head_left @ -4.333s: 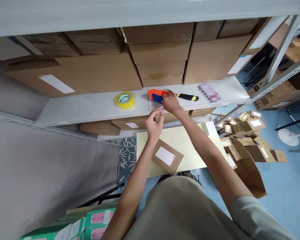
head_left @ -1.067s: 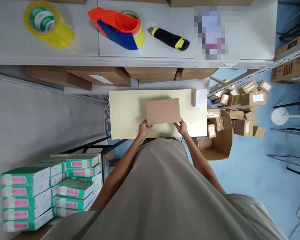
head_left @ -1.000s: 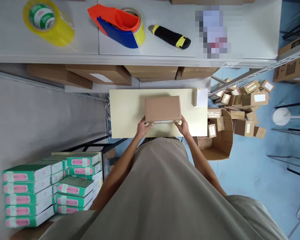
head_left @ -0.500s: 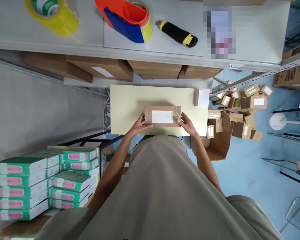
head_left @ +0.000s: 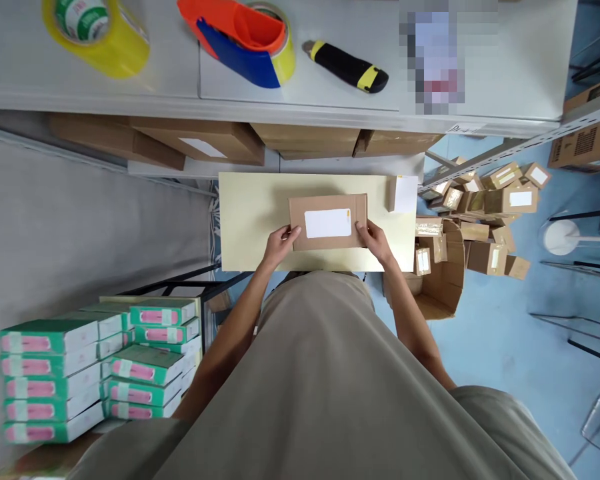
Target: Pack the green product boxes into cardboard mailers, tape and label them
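Between my two hands is a brown cardboard box (head_left: 300,212) with a white label (head_left: 328,223) on the face towards me. My left hand (head_left: 281,245) grips its lower left corner, thumb on the front face. On the right edge, my right hand (head_left: 375,240) holds the box with its thumb over the front. The box is over the cream table (head_left: 250,220); whether its underside touches the top I cannot tell. A small white stack of labels or a white box (head_left: 404,194) stands at the table's right end.
On the shelf above lie a tape dispenser (head_left: 245,50), a yellow tape roll (head_left: 103,40) and a utility knife (head_left: 347,67). Cartons (head_left: 305,141) fill the shelf below. At right, an open carton (head_left: 447,273) stands near piled parcels (head_left: 510,200). Green-and-white boxes (head_left: 50,373) are stacked at left.
The box has tilted so its labelled face shows more fully and higher up. Both hands have closed on its sides, thumbs now on the front. The view has shifted slightly.
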`<state>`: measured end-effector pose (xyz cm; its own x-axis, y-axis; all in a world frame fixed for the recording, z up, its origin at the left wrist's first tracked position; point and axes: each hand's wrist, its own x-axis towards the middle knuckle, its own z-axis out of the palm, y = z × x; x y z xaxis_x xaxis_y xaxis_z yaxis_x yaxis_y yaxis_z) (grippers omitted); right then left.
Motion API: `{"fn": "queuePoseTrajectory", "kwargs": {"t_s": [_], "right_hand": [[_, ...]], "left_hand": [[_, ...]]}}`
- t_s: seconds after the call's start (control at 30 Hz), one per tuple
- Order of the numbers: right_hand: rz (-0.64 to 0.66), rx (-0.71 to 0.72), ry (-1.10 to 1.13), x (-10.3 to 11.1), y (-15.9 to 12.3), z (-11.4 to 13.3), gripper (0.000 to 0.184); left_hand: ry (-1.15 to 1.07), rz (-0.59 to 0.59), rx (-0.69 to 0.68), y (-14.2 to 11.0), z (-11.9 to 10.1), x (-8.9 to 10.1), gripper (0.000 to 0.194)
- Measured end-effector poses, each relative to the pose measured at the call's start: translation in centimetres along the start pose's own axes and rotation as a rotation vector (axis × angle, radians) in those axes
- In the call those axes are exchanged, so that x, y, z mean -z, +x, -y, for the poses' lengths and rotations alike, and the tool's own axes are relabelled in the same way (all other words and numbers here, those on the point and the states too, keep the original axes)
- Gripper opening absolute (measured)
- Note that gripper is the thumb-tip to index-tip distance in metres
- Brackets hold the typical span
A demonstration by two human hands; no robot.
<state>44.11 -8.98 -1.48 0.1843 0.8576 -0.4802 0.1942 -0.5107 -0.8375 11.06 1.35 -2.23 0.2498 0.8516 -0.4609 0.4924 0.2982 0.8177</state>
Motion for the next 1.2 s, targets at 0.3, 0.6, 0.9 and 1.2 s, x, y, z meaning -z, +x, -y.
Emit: {"fn": "queuePoseTrajectory", "kwargs": {"t_s": [0.3,0.6,0.9,1.2], "right_hand": [[-0.044,0.050,-0.223,1.8,3.2,-1.3,0.076],[-0.269,0.080,-0.739,16.4,13.4,-1.4,0.053],[-0.034,0.176,-0.914,18.3,20.0,-3.1,0.034],[-0.067,0.295,-0.992,18.1,16.9,-1.8,0.036]], "left_hand": [[0.196,-0.207,0.088,2.4,0.6,-1.1,0.047],[0.360,-0.229,-0.241,3.8,-6.8,-5.9,0.049],[0.396,-0.032,-0.384,3.8,-12.4,-13.7,0.042],[0.421,0.024,-0.349,3.6,-12.5,-15.4,0.040]]}}
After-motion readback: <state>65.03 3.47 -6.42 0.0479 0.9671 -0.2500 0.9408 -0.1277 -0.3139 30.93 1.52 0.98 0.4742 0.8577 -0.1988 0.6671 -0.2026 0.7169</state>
